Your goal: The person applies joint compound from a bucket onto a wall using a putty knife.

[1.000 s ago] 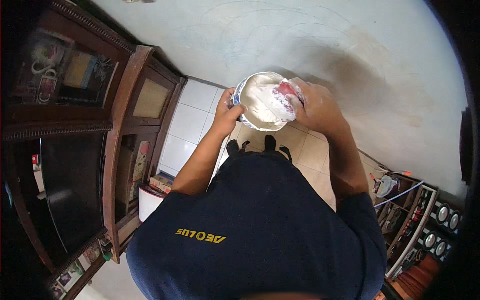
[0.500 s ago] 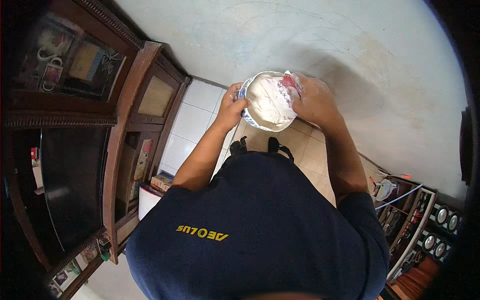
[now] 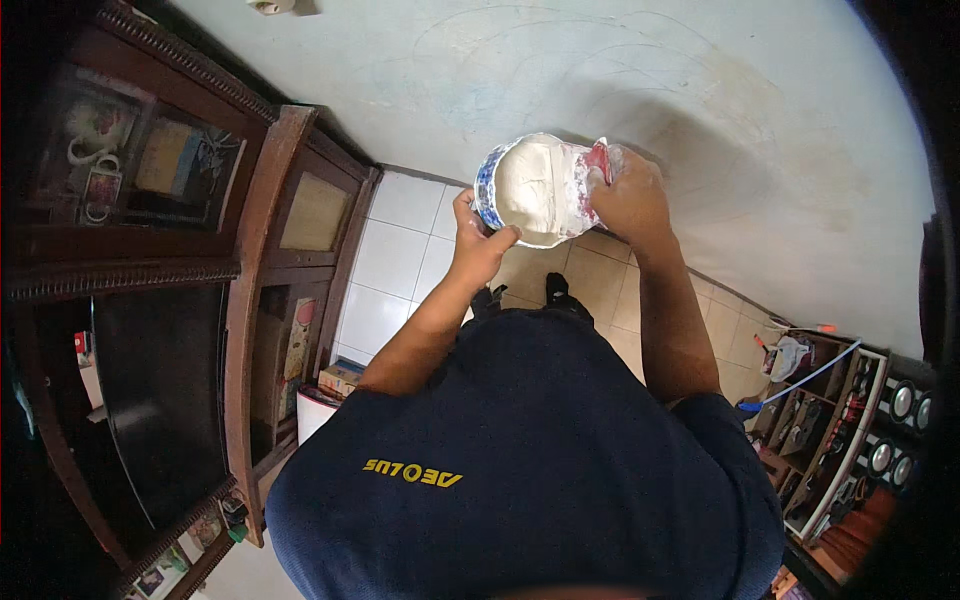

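Observation:
My left hand [image 3: 480,245] grips the near left side of a white bowl with a blue pattern [image 3: 486,190], its thumb over the rim. The bowl is tilted and holds a thick off-white paste [image 3: 525,185]. My right hand [image 3: 634,200] is closed around a red scraper [image 3: 598,160] smeared with white paste. Its wide coated blade lies across the right part of the bowl, in the paste or against the rim; I cannot tell which. My right fingers are partly hidden behind the back of the hand, which has white smears.
A pale wall [image 3: 760,190] with faint curved marks rises just beyond the bowl. On the left stands a dark wooden cabinet [image 3: 265,200] with a black screen [image 3: 160,390]. A shelf unit [image 3: 800,430] stands at the lower right, and tiled floor [image 3: 395,235] lies below.
The bowl has tipped, showing more of its blue-patterned left side. The scraper and my right hand have shifted slightly right relative to the bowl, and more smooth paste shows at its left.

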